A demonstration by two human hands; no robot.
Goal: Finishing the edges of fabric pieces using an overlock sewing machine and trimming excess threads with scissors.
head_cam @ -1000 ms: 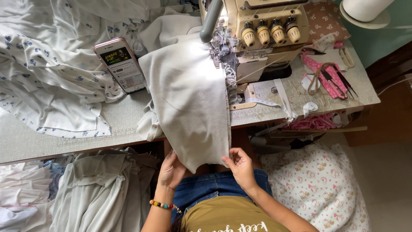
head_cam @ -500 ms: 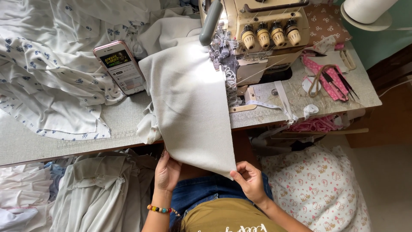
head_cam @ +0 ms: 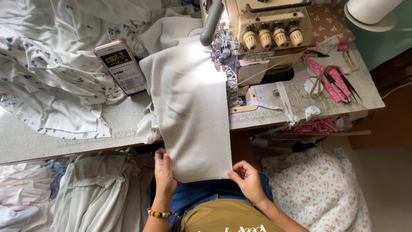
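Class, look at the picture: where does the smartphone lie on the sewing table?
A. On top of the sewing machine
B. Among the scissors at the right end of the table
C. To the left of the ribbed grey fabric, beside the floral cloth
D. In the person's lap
C: the smartphone lies flat on the table, left of the ribbed grey fabric and against the floral cloth.

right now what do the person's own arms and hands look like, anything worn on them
Both forearms are bare, with no sleeves in view. The left hand has a thin ring on one finger, and a multicoloured beaded bracelet of round beads in red, yellow, green and blue circles that wrist. The right hand shows no ring, bracelet or glove.
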